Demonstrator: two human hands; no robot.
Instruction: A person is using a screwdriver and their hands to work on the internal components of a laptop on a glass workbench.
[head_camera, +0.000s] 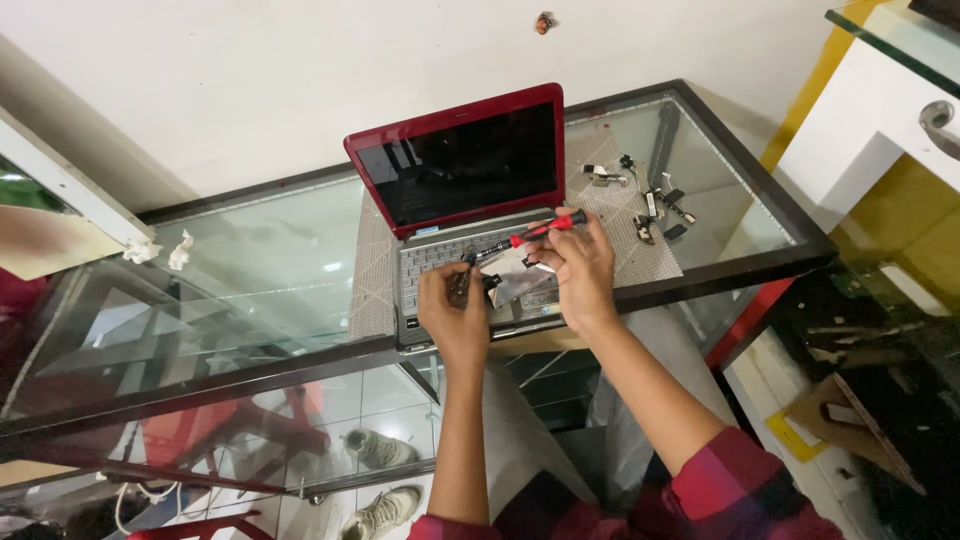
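A red laptop (455, 160) stands open on a glass counter (270, 265), its dark screen facing me. My right hand (580, 270) grips a red-and-black screwdriver (540, 228), whose tip points left toward a small dark part. My left hand (455, 310) pinches that small dark part (468, 280) over the grey keyboard (440, 255). A shiny silver piece (520, 280) lies between my two hands on the palm rest.
Several small loose dark parts and cables (650, 200) lie on a pale mat right of the laptop. The counter has a dark frame (720, 275). Crumpled white bits (160, 250) sit at the left. A white cabinet (870, 130) stands at the right. Shoes show below the glass.
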